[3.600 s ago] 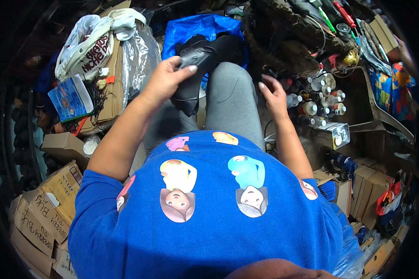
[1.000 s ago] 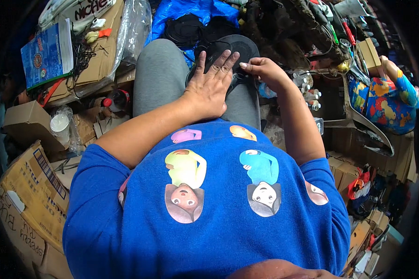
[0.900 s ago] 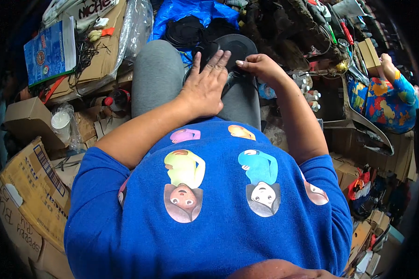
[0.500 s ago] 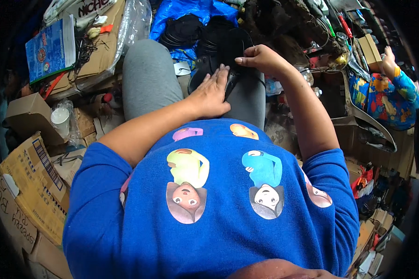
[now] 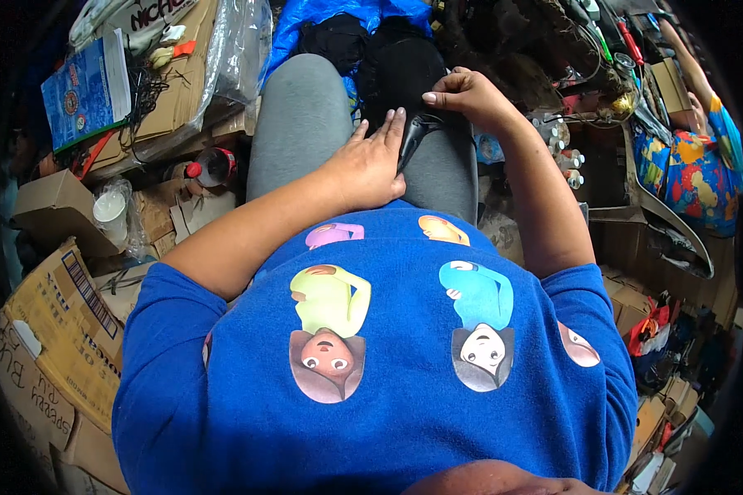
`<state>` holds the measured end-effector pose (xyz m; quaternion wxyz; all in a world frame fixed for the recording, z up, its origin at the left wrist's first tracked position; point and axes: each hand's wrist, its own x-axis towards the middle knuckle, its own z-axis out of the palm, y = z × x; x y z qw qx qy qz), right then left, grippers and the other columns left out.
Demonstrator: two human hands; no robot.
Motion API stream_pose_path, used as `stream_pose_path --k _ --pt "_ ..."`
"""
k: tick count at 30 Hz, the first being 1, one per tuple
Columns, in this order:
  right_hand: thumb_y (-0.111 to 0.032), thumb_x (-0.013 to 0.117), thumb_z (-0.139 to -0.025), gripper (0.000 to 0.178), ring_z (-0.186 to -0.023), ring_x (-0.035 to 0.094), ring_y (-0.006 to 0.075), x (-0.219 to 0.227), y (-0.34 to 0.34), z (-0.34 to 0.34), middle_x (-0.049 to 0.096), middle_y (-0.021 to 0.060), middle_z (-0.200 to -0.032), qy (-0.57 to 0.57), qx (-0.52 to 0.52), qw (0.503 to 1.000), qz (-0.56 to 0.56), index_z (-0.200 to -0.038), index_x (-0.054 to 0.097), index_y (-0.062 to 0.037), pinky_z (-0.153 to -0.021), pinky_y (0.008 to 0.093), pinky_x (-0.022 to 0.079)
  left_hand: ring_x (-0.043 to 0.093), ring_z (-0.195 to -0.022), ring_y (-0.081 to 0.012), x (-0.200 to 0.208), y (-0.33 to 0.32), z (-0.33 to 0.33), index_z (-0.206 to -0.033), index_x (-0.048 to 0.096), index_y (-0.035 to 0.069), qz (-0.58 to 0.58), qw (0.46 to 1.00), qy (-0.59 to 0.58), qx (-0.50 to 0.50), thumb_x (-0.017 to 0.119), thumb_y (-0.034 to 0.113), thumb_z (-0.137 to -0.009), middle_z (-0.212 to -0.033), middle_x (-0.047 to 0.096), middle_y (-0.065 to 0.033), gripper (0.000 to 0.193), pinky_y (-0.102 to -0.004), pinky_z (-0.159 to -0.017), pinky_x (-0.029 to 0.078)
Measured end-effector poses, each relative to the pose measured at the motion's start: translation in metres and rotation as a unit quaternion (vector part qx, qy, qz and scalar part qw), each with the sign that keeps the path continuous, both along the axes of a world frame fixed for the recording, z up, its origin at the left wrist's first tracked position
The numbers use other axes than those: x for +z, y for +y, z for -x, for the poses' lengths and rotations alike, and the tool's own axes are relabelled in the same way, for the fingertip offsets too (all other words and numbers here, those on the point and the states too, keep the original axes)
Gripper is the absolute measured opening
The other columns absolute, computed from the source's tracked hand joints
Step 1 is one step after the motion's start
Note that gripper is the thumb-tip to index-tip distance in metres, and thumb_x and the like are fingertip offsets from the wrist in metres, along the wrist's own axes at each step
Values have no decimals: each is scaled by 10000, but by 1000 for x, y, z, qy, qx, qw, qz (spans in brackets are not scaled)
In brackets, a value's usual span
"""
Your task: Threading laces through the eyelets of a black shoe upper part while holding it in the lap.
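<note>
Left hand [image 5: 367, 165] now lies flat, fingers extended, on the black leathery piece [image 5: 413, 106] over the right thigh [image 5: 444, 172], no longer pinching; right hand [image 5: 466, 95] pinches near its edge, hold unclear; cardboard boxes [image 5: 73, 322] and bottles [image 5: 571, 163] crowd around

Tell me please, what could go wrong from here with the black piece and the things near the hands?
The glossy black piece lies over the curved right thigh, so it might slide if the left hand lifts. The bottles at the right could perhaps be knocked if the right hand swings outward, though their distance is unclear.
</note>
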<state>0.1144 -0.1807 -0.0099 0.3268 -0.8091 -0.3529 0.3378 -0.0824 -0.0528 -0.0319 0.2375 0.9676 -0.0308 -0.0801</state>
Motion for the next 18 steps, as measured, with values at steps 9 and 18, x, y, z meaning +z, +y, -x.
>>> stream_pose_path --k 9,18 --pt "-247 761 -788 279 -786 514 95 4 -3 23 528 19 -815 -13 -79 994 -79 -941 669 -33 -701 241 417 413 -1298 -336 32 21 6 -1416 235 -87 -73 996 -38 -23 530 422 -887 -1409 376 -272 791 -521 -1136 123" --pt "-199 745 -786 235 -788 552 147 -7 -26 52 573 45 -841 -107 -27 986 -126 -925 663 -29 -699 284 463 595 -884 -307 33 49 -69 -914 671 53 69 957 -241 -147 657 62 -759 -924 594 -106 155 -375 -773 488"
